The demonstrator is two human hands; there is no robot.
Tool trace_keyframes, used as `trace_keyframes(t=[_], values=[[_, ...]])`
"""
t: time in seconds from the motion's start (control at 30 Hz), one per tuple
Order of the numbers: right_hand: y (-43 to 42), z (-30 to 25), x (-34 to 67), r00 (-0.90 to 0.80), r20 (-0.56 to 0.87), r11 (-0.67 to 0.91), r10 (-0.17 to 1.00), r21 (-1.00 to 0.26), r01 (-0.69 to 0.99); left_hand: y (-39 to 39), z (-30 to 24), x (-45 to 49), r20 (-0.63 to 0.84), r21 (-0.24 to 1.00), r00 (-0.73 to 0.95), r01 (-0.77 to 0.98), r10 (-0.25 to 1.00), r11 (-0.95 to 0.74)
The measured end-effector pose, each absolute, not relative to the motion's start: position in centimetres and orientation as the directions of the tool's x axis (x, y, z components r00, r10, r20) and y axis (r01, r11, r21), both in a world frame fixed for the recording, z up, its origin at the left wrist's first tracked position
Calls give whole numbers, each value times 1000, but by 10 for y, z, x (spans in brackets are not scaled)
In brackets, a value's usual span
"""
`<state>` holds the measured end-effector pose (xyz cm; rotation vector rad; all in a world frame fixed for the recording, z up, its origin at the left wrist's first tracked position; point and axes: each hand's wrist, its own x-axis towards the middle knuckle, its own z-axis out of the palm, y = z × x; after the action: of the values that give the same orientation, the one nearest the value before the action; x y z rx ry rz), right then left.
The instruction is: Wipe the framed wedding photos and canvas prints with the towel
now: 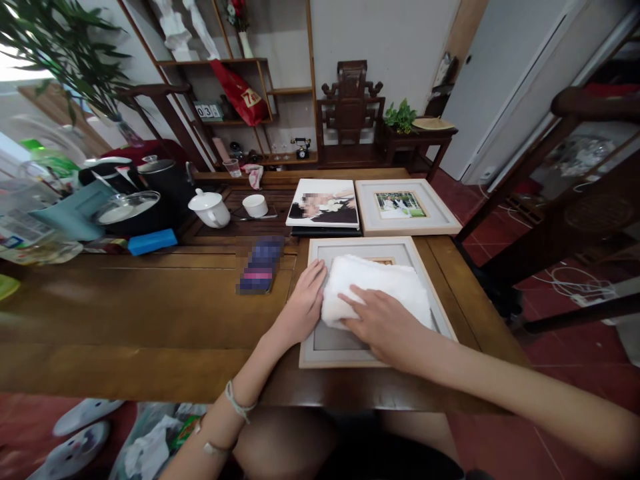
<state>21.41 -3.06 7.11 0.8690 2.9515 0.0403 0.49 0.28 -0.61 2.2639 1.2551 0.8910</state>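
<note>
A picture frame with a pale wooden border and a grey mat lies flat near the table's front edge. Spread over its middle is a folded white cloth, which hides most of the picture inside. My right hand presses down on the cloth from above, fingers extended and apart, not wrapped round it. Against the frame's left side rests my left hand, its fingers stretched out flat and the fingertips beside the cloth's edge.
Behind the frame lie a photo album and another framed photo. A blurred phone-like object is to the left. Farther left stand a white lidded cup, a small white bowl, a dark pot and a blue block.
</note>
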Motion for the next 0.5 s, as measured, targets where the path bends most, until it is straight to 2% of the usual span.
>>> trace_keyframes(t=[0.1,0.23,0.3,0.4,0.5], values=[[-46,73,201,-848,-38,849,529,42,527,4,-9,2,350,626,391,579,852,-522],[-79,77,199,-926,100,931,365,-37,363,4,-4,2,316,629,403,588,859,-508],[-91,81,207,-933,156,946,323,-53,319,3,1,3,287,625,422,597,860,-503],[-97,88,232,-926,134,935,352,-84,344,1,6,6,278,606,454,601,847,-521],[-90,94,266,-870,27,864,493,-131,485,0,8,8,304,574,468,604,829,-552]])
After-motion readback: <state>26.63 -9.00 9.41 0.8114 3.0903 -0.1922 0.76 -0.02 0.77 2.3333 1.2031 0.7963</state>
